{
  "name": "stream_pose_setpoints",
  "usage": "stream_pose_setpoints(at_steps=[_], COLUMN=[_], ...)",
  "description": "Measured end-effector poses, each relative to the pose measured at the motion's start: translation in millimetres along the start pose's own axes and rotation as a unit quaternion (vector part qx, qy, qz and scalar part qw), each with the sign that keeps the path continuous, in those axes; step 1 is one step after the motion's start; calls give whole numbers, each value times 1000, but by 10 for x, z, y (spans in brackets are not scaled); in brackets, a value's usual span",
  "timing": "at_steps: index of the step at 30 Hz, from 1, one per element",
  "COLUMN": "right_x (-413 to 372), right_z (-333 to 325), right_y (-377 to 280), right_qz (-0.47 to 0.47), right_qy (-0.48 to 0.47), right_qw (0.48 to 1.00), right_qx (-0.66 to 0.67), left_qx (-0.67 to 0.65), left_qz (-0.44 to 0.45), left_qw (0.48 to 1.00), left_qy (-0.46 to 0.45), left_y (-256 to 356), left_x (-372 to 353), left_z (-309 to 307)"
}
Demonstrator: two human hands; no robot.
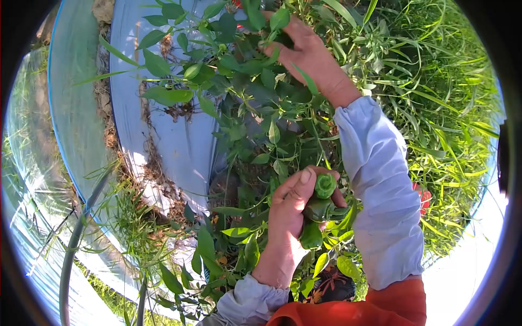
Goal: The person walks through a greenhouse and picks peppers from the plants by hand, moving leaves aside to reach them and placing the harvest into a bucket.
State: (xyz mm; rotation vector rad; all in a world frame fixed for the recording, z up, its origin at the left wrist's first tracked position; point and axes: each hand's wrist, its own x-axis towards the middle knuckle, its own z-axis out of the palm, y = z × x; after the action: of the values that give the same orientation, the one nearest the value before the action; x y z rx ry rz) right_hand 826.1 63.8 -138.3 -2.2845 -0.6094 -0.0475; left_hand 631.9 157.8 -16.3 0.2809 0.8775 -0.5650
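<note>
Several green peppers are bunched in my left hand, low in the middle of the view. Its thumb presses along the side of the bunch, and one pepper shows its stem end facing up. Above and ahead, my right hand reaches into the leaves of a pepper plant. Its thumb and forefinger are apart, with leaves between and around them, and the other fingertips are hidden by foliage. A small patch of red shows through the leaves close to those fingertips.
Pale plastic sheeting covers the ground on the left, with dry plant litter along it. A dark curved hoop rises at lower left. Tall grass grows thickly on the right, near a red object. A patterned dark shoe is below.
</note>
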Motion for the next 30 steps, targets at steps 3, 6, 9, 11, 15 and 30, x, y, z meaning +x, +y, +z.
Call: stream_pose_setpoints(at_steps=[3, 6, 9, 11, 15, 30], right_x=[-425, -768, -880, -859, -752, -794], right_z=[347, 371, 201, -18, -263, -546], right_y=[-353, -261, -228, -322, 111, 201], right_qz=[-59, -41, 36, 258, 307, 145], right_qy=[-210, -267, -141, -12, 152, 26], right_qw=[975, 962, 988, 954, 939, 949], right_qx=[-51, -52, 60, 155, -21, -279], left_qx=[0, -27, -28, -48, -36, 0], left_qz=[38, 57, 59, 60, 59, 45], left_qw=[998, 998, 998, 997, 996, 999], left_qy=[-45, -18, 19, 11, 53, 26], left_y=[54, 123, 137, 141, 179, 118], left_x=[29, 15, 14, 26, 31, 74], left_z=[-32, -32, -45, -54, 45, 31])
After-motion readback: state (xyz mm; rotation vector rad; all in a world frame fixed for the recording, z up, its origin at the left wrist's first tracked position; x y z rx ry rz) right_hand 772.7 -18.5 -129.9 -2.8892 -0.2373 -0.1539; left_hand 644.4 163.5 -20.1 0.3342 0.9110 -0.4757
